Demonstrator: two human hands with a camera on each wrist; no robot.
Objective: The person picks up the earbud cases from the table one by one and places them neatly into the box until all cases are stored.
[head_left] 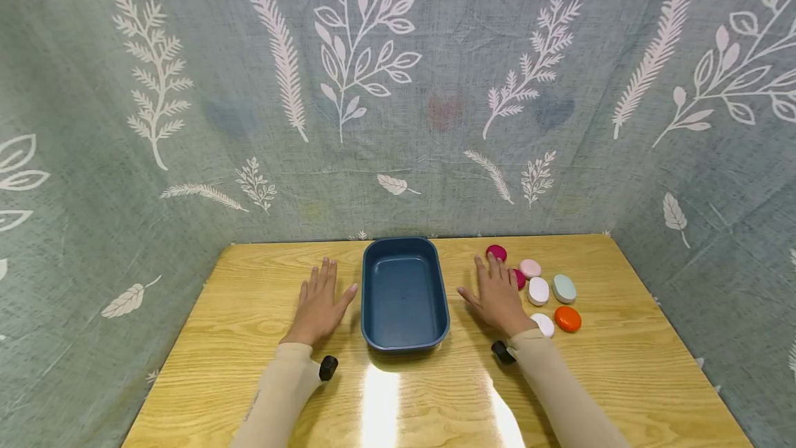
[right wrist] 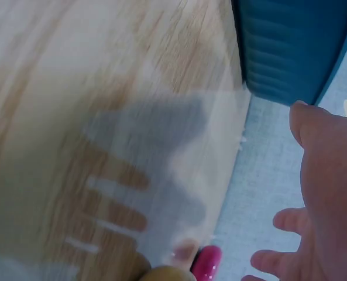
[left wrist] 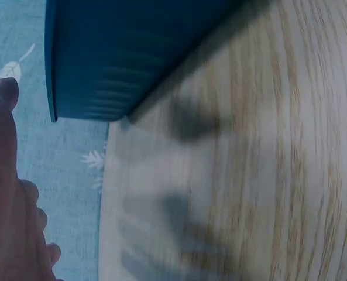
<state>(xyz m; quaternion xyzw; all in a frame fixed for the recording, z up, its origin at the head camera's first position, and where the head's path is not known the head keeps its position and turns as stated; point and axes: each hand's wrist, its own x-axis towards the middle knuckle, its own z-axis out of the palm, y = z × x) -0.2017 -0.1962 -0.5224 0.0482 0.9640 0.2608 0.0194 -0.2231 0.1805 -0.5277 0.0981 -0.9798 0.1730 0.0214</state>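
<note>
A dark blue rectangular bin (head_left: 404,303) with rounded corners stands mid-table, with nothing visible inside. My left hand (head_left: 319,303) is held over the wood to its left, fingers straight and thumb spread toward the bin. On the other side my right hand (head_left: 497,296) has its fingers extended, holding nothing. Near its fingertips lie two crimson rounded pieces (head_left: 496,252), one partly hidden by the hand. Beyond them are a pink piece (head_left: 531,268), a pinkish-white one (head_left: 538,291), a pale green one (head_left: 564,288), an orange one (head_left: 568,319) and a white one (head_left: 544,325), partly behind the wrist.
The wooden table (head_left: 249,296) meets a grey-green leaf-patterned cloth (head_left: 435,178) at its back and sides. Small black devices (head_left: 328,368) are worn at both wrists. Bright glare lies on the table's front. Hand shadows fall on the wood in both wrist views.
</note>
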